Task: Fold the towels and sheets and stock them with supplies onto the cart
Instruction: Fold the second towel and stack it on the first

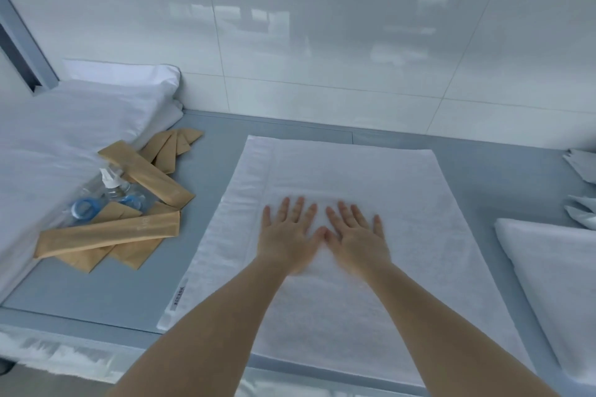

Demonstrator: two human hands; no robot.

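From the head camera, both hands are lying flat on a white terry towel (338, 177), a nubby rectangle spread over a smooth grey table (200, 151). The left hand (288, 234) and the right hand (356, 237) are resting palm-down side by side, fingers straight and spread wide, holding nothing; their thumbs are touching at the middle. The towel is reaching beyond the fingertips toward a glossy white tiled wall (322, 26) and is running back under both bare forearms to the near table edge, with a flat woven band and a small label along its border to the left of the left hand. Farther left of that hand, tan paper sachets (145, 171), long and flat, are lying crisscrossed around clear plastic bottles (109, 190) with blue caps, beside a soft heap of smooth white sheets (64, 126). To the right of the right hand, a folded white cloth (554, 261) is sitting apart from the towel.
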